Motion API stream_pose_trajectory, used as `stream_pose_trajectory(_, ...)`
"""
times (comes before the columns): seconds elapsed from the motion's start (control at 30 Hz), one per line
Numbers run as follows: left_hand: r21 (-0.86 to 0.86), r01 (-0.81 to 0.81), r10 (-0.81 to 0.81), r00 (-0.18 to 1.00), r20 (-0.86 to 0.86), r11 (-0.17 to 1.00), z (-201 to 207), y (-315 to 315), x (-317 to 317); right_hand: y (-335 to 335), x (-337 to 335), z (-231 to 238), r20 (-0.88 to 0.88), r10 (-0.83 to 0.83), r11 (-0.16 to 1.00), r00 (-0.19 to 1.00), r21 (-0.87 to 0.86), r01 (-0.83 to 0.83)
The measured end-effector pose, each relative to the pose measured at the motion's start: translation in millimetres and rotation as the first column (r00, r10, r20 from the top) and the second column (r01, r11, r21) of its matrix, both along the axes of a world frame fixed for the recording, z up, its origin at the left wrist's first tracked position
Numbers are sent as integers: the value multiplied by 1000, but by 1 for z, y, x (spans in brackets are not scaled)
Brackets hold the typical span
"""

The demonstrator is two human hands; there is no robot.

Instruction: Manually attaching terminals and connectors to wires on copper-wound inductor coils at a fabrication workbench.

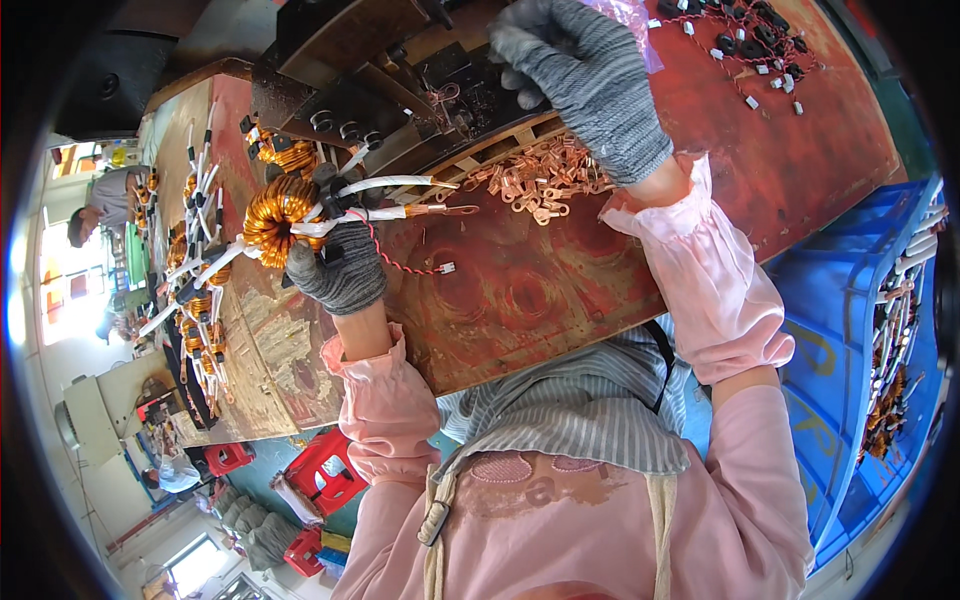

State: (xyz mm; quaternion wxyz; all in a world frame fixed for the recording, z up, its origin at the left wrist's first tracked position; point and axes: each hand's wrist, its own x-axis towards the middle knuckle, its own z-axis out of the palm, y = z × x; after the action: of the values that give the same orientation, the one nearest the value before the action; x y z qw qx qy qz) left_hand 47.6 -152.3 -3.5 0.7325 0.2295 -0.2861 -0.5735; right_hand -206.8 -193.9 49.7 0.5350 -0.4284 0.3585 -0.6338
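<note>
A copper-wound ring coil (276, 222) is gripped in my left hand (342, 268), which wears a grey knit glove. White-sleeved leads (385, 184) run rightward from the coil, and a copper ring terminal (458, 210) shows at the end of one. From it also hangs a twisted red-and-black wire (385, 255) with a small white connector. My right hand (590, 90), gloved in the same grey knit, is raised beside the dark metal press (365, 75). Its fingers are bent and closed; anything between them is hidden. Loose copper terminals (545, 178) lie piled below it.
More wound coils with white leads (200, 320) line the table's left side. Black rings with red wires (755, 45) lie at the back right, near a clear plastic bag (632, 22). A blue crate (825, 370) stands at right; red stools (325, 475) stand lower left.
</note>
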Motion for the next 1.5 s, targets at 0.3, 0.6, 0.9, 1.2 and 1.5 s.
stream_pose_trajectory(0.3,-7,-17,17,1000,-20,1000,1,5,2,47,14,16,-549,-659,582,515,-805,-114)
stream_pose_trajectory(0.6,-68,-13,6,995,-102,998,20,5,-3,63,32,8,-688,-585,585,430,-725,-364)
stream_pose_trajectory(0.9,-130,181,-197,973,-123,975,15,22,5,58,26,20,-682,-546,589,486,-725,-356)
stream_pose_trajectory(1.2,-14,-6,5,999,-33,1000,17,20,16,54,16,-8,-756,-33,895,654,-313,-317)
stream_pose_trajectory(1.5,-126,192,-220,939,-266,973,23,19,17,50,41,-47,-929,-286,903,-234,-180,-389)
